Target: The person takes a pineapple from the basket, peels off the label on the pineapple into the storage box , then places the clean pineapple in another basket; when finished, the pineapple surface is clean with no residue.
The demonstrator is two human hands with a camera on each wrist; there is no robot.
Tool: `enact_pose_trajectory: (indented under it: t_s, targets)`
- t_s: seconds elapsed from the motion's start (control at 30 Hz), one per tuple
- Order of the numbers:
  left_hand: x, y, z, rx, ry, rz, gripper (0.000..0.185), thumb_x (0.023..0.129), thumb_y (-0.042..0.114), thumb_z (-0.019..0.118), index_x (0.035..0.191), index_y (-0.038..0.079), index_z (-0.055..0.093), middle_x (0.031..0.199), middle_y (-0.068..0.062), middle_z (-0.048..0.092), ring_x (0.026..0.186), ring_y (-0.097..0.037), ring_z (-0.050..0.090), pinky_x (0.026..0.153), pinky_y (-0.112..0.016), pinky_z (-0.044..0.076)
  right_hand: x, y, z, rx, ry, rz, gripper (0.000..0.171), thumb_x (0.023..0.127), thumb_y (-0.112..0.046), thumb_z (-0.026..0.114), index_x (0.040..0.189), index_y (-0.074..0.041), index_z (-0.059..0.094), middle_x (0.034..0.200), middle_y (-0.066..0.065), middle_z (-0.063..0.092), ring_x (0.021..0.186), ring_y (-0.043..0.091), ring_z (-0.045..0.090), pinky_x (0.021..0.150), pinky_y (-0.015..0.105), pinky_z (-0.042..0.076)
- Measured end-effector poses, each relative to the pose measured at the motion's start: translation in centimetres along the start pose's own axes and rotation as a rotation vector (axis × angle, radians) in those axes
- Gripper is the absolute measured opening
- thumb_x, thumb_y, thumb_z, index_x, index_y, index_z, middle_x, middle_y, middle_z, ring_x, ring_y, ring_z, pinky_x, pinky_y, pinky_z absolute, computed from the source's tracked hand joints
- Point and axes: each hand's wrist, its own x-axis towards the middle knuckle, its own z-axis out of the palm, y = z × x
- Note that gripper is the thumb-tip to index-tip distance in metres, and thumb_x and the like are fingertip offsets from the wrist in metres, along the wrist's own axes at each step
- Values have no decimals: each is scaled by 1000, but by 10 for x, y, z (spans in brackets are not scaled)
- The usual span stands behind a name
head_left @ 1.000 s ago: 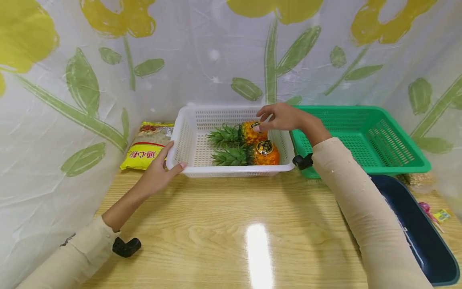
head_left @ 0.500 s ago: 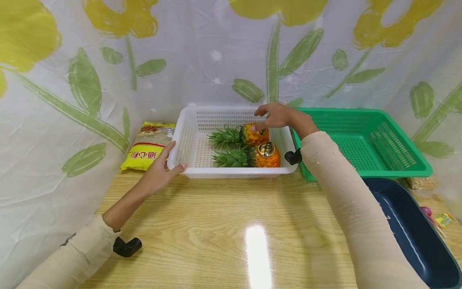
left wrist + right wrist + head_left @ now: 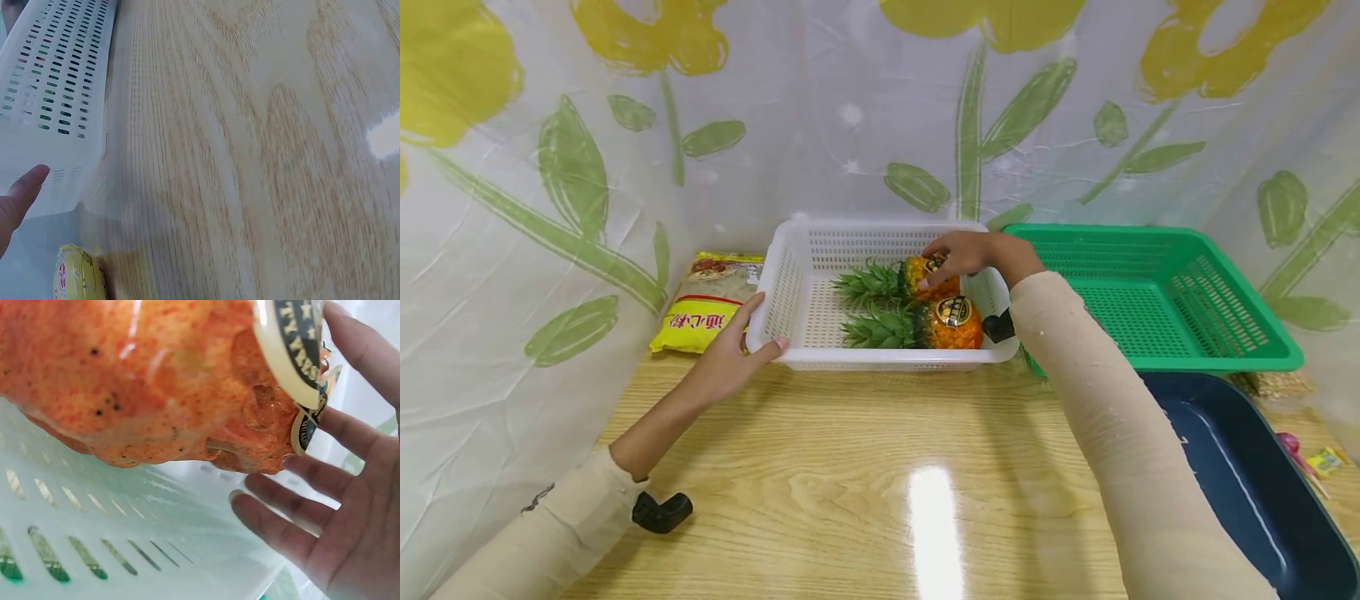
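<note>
Two pineapples lie side by side in a white slotted basket [image 3: 820, 354], leafy crowns to the left, round black-and-gold stickers on their orange bodies. Over the far pineapple [image 3: 917, 279] my right hand [image 3: 966, 254] reaches down with spread fingers, fingertips right at its body. The near pineapple [image 3: 953, 323] lies in front of that hand and fills much of the right wrist view. My left hand [image 3: 730, 358] holds the basket's front left corner, thumb at the front and fingers at the left side. Its thumb [image 3: 28, 184] shows against the basket wall in the left wrist view.
A yellow food bag [image 3: 700, 312] lies left of the white basket. To its right stands a green basket [image 3: 1150, 362], with a dark blue tray [image 3: 1210, 450] in front. Wrapped candy [image 3: 1326, 460] and a lollipop [image 3: 1290, 443] lie at far right. A flowered cloth hangs behind.
My right hand has moved slightly left and lowered onto the far pineapple. My left hand stays at the basket's corner. The pineapples have hardly moved.
</note>
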Motion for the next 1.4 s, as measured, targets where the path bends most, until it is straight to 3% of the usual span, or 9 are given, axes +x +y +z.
enact_pose_trajectory:
  t_s: [0.23,0.4,0.63,0.87,1.07,1.27,1.4]
  targets:
    - [1,0,-1,18,0,-8,89,100,38,61,163,20,1,157,-23,32,131,-39,52,89,-37,53,5,1,2,-29,-6,-7,81,96,-47,64,159,-12,28,164,15,27,143,37,38,102,50,48]
    - [2,1,-1,23,-1,-14,88,100,38,61,163,21,3,154,-24,35,128,-38,54,85,-31,53,10,4,4,29,-33,10,85,95,-45,66,161,-14,23,166,14,18,145,36,35,103,51,48]
    - [2,2,-2,23,-9,-24,88,99,41,62,163,24,3,155,-22,36,130,-37,53,89,-37,52,15,6,5,-82,-19,11,86,94,-44,67,161,-15,22,167,16,14,152,39,18,116,55,32]
    - [1,1,-3,4,-6,-31,89,99,40,63,163,24,3,156,-22,35,132,-37,52,90,-37,53,17,5,5,-42,-28,17,90,90,-43,72,161,-16,23,166,15,17,147,35,31,102,48,48]
    - [2,2,-3,-4,-7,-28,90,99,41,63,163,24,3,156,-21,34,133,-36,51,90,-37,53,17,6,3,-79,-30,11,87,92,-39,71,161,-16,23,166,15,19,149,37,27,108,51,41]
    - [2,0,-2,-11,-3,-19,89,99,40,63,163,24,4,156,-22,34,132,-37,52,92,-43,53,17,5,4,-50,-29,21,84,92,-34,70,160,-15,24,164,16,22,143,35,37,101,48,47]
    - [2,-1,-2,-9,-1,-20,88,99,40,63,163,22,4,156,-22,35,132,-38,51,92,-41,52,17,5,5,-65,-16,1,84,92,-34,70,160,-13,26,164,16,24,145,37,33,106,51,44]
